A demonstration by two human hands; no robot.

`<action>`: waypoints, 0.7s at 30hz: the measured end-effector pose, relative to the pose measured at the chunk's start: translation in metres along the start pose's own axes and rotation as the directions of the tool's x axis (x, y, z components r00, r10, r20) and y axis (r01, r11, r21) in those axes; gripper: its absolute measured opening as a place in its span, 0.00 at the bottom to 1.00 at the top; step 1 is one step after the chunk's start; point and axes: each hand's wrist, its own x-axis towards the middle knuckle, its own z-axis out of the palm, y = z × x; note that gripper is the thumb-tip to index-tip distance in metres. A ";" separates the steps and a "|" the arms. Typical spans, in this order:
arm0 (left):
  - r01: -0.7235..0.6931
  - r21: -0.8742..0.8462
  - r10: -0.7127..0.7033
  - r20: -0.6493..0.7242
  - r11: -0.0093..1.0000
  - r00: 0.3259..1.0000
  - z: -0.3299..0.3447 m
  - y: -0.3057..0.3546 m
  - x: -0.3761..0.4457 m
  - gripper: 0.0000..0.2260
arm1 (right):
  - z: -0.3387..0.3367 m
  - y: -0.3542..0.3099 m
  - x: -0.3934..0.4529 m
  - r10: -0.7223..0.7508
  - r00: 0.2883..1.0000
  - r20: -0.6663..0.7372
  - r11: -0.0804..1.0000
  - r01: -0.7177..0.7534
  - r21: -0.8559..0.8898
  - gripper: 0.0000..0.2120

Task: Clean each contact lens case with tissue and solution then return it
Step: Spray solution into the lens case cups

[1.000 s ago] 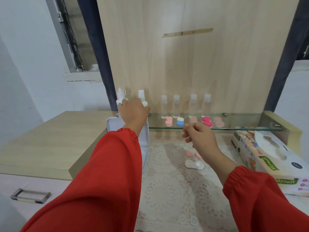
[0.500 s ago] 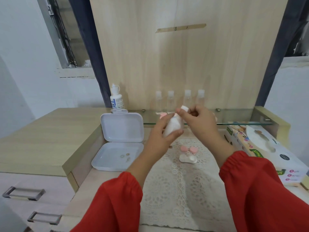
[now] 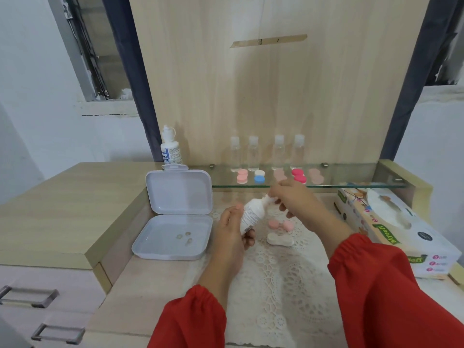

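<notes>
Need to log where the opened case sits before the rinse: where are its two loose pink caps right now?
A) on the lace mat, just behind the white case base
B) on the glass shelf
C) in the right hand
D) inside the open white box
A: the two pink caps lie on the lace mat just behind the white case base, below both hands working the solution bottle.

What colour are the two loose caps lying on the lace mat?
Both caps are pink, seen in the head view.
</notes>
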 end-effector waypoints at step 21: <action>0.010 -0.060 -0.012 -0.048 0.998 0.999 0.000 0.000 -0.001 0.06 | -0.012 0.003 0.003 -0.090 0.996 0.017 0.988 0.087 0.130 0.09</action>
